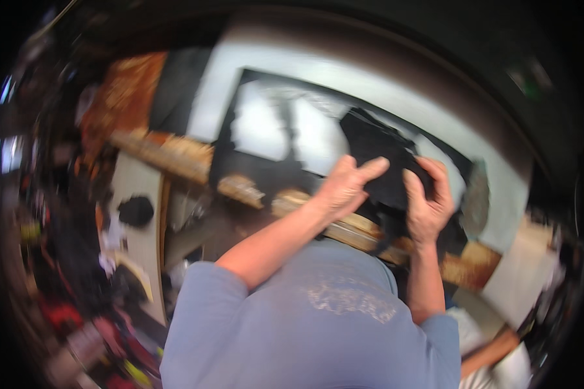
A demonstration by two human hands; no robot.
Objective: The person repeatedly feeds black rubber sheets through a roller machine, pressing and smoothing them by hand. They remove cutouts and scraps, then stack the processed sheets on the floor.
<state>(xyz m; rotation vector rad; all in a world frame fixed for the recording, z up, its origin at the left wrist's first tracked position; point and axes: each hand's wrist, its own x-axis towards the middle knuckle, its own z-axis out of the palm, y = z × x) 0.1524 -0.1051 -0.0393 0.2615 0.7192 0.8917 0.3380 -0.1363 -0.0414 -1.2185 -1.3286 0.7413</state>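
A dark, flexible black piece of material (379,139), with ragged upper edges, lies between my hands above the bench. My left hand (347,188) reaches in from the lower left. Its visible fingers are apart and lie against the left side of the black piece. My right hand (431,206) is at the other side, its thumb and fingers bent around the right edge of the piece. Under both hands, a larger black sheet (256,170) covers part of the bench. Pale, shiny white pieces (258,123) rest on it to the left. Motion blur hides fine detail.
A grey, rough oval object (477,201) lies right of my right hand. The bench's wooden front edge (240,189) is worn. At far left are an orange-brown surface (126,91) and a light board (136,188) with a black item. Someone else's arm (490,353) shows at lower right.
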